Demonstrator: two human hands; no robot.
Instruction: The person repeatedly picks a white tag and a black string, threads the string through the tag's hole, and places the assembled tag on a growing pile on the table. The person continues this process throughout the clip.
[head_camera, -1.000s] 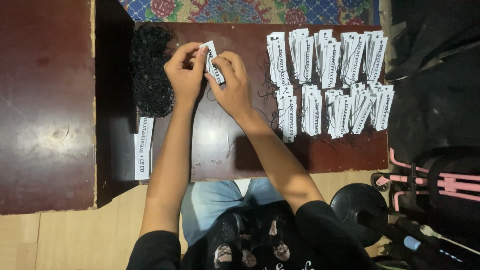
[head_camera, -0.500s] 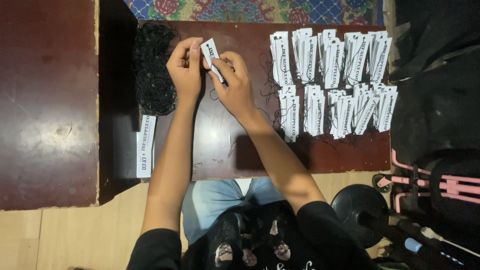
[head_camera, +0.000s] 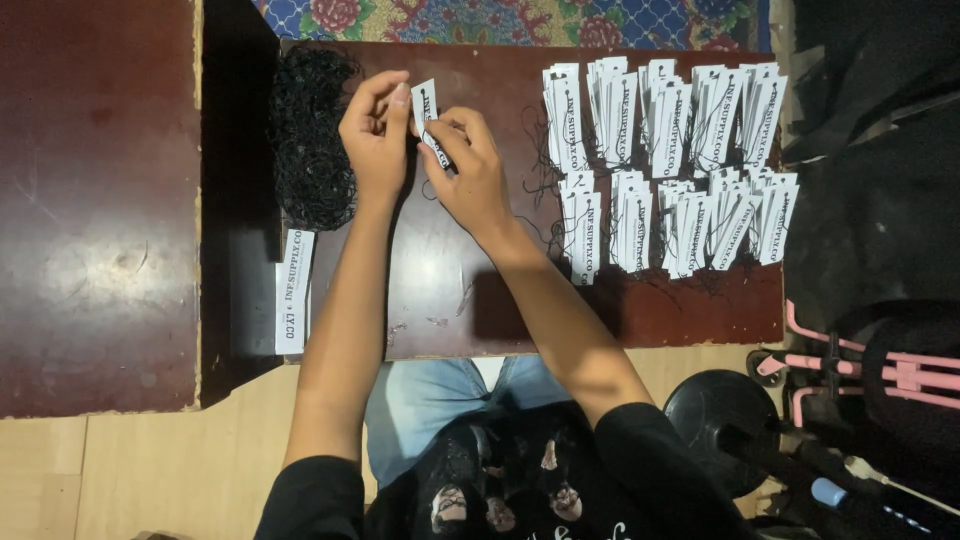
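So, both hands up top, left hand (head_camera: 372, 140) and right hand (head_camera: 470, 175) fingers pinching one white paper tag (head_camera: 424, 103), black string pile (head_camera: 310, 135) just beside, tag stacks (head_camera: 665, 165) further right on dark surface (head_camera: 450, 300)

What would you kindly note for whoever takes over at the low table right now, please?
Left hand and right hand together pinch one white paper tag with black print above the dark red wooden table.
The heap of black string loops lies left of the hands; a small stack of white tags sits at the table's left edge.
Done: two rows of strung white tag bundles on the right.
Left: the held tag, the small stack and the loops.
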